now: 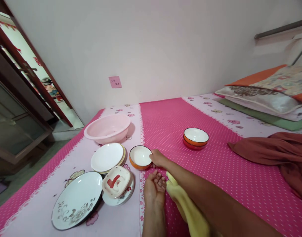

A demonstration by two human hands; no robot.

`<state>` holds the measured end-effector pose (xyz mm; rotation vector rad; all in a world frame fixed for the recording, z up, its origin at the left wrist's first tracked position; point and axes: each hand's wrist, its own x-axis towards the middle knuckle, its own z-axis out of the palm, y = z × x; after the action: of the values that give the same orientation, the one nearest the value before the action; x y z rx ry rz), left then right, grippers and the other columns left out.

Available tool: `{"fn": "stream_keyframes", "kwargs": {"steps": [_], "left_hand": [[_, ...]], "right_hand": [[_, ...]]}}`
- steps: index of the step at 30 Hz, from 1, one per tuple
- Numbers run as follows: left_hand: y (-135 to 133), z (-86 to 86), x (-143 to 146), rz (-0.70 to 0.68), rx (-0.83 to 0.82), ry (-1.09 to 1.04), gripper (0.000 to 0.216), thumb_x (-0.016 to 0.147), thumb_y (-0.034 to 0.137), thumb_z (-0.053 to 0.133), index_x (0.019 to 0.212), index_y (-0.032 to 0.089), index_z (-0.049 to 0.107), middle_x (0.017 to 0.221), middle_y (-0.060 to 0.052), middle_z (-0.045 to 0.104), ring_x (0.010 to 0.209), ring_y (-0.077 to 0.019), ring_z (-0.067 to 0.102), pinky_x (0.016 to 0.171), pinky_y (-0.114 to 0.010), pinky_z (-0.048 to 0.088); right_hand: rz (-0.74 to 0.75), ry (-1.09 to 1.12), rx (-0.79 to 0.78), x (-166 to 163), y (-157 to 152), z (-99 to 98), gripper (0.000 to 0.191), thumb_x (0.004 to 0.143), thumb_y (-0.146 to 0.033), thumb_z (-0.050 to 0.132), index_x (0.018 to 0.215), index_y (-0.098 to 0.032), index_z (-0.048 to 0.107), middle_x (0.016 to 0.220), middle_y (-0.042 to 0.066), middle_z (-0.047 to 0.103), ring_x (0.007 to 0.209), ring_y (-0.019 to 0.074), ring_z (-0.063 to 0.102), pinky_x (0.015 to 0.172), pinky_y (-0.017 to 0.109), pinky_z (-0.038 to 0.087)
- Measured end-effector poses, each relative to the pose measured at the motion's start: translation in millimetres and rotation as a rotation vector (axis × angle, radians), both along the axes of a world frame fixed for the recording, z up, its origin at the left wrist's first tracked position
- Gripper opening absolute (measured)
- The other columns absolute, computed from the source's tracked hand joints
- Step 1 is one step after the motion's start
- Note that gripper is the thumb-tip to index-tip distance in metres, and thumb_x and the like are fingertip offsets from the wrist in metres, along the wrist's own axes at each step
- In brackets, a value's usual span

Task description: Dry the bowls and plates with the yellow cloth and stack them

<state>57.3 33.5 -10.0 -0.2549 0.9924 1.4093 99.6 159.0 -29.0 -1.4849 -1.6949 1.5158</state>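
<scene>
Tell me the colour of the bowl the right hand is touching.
Bowl: orange outside, white inside, seen in the head view.

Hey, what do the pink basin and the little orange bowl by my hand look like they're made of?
The pale pink round basin looks like plastic: dull, slightly see-through walls with a soft rolled rim. The small orange bowl with the white inside, touched by the right hand, looks like glazed ceramic or melamine; its smooth glossy surface leaves that open.
</scene>
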Motion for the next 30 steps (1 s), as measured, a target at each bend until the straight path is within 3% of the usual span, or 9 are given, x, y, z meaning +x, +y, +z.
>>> {"fn": "stream_keyframes", "kwargs": {"steps": [7,9,12,15,20,24,30], "left_hand": [[-1,2.8,0,0.095,0.021,0.040,0.015,0.088,0.003,0.050,0.086,0.016,0.058,0.062,-0.001,0.062,0.048,-0.0095,0.059,0.048,-0.017,0.047],[-3,8.4,-1,0.099,0.054,0.053,0.013,0.091,0.006,0.053,0.084,0.016,0.059,0.066,-0.002,0.064,0.051,-0.0103,0.062,0.048,-0.018,0.048],[-5,18.6,-2,0.088,0.122,0.065,0.013,0.095,0.013,0.056,0.082,0.016,0.060,0.073,-0.003,0.067,0.056,-0.0131,0.065,0.050,-0.022,0.051],[-7,25.5,-1,0.084,0.188,0.093,0.009,0.096,0.019,0.059,0.089,0.018,0.064,0.082,-0.002,0.070,0.062,-0.0145,0.067,0.056,-0.027,0.056],[-9,24.3,2,0.007,0.260,0.131,0.015,0.093,0.030,0.067,0.099,0.016,0.070,0.089,-0.005,0.074,0.067,-0.0143,0.067,0.061,-0.027,0.059],[-11,23.6,6,-0.033,0.349,0.112,0.022,0.094,0.030,0.067,0.108,0.015,0.073,0.103,-0.010,0.079,0.086,-0.0195,0.074,0.072,-0.028,0.063],[-11,23.8,2,-0.041,0.441,0.162,0.042,0.092,0.042,0.073,0.126,0.018,0.070,0.124,-0.015,0.076,0.105,-0.0294,0.075,0.081,-0.040,0.067]], "right_hand": [[0.136,0.274,-0.231,52,0,-7.8,0.039,0.100,-0.044,0.060,0.073,-0.018,0.053,0.053,-0.009,0.046,0.037,0.0041,0.027,0.037,0.018,0.022],[0.158,0.379,-0.212,62,-8,-3.5,0.033,0.091,-0.043,0.065,0.072,-0.019,0.053,0.051,-0.008,0.046,0.037,0.0051,0.030,0.038,0.019,0.025],[0.155,0.519,-0.120,70,-20,5.9,0.032,0.079,-0.047,0.074,0.084,-0.018,0.061,0.063,-0.002,0.061,0.051,0.0118,0.054,0.051,0.023,0.044],[0.122,0.592,-0.005,74,-27,17.4,0.039,0.077,-0.054,0.075,0.092,-0.019,0.064,0.079,0.003,0.069,0.071,0.0181,0.065,0.065,0.028,0.052],[0.083,0.566,0.192,79,-30,33.1,0.040,0.083,-0.059,0.067,0.095,-0.021,0.064,0.085,0.003,0.069,0.077,0.0197,0.064,0.067,0.030,0.050],[0.069,0.446,0.392,81,-32,36.3,0.035,0.091,-0.056,0.059,0.090,-0.020,0.063,0.084,0.001,0.065,0.077,0.0179,0.060,0.068,0.028,0.046],[-0.046,0.131,0.603,75,-27,39.8,0.019,0.092,-0.033,0.057,0.080,-0.021,0.064,0.071,0.000,0.061,0.069,0.0175,0.052,0.070,0.031,0.036]]}}
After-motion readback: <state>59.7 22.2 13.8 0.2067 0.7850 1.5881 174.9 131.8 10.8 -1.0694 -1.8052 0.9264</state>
